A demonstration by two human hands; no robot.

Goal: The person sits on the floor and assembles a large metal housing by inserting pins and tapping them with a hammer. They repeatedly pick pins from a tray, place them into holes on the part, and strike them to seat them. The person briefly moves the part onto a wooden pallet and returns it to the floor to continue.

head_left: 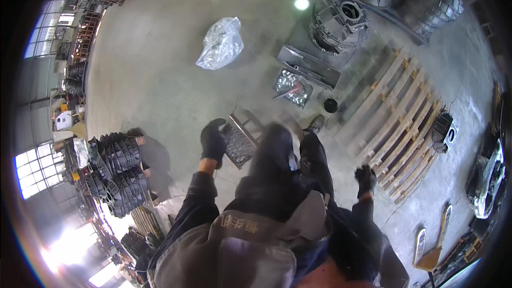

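My left hand [214,141], in a dark glove, hangs beside a dark metal frame with a textured plate [241,148] on the floor. Its fingers are loosely bent and apart, and nothing shows in them. Out to the right, my gloved right hand [366,180] hangs between my leg and a slatted wooden pallet [397,128]. Its fingers bend slightly, with no object visible in them. Ahead of my foot lie a shallow tray of small shiny metal parts [285,80], with a red-handled tool across it, and a round black container [330,105].
A long metal trough [309,68] lies before a large round metal housing [340,24]. A clear plastic bag [221,42] rests farther ahead. A smaller housing [444,132] stands beyond the pallet. Stacked dark castings [114,173] stand left; a yellow wheeled frame [431,258] is lower right.
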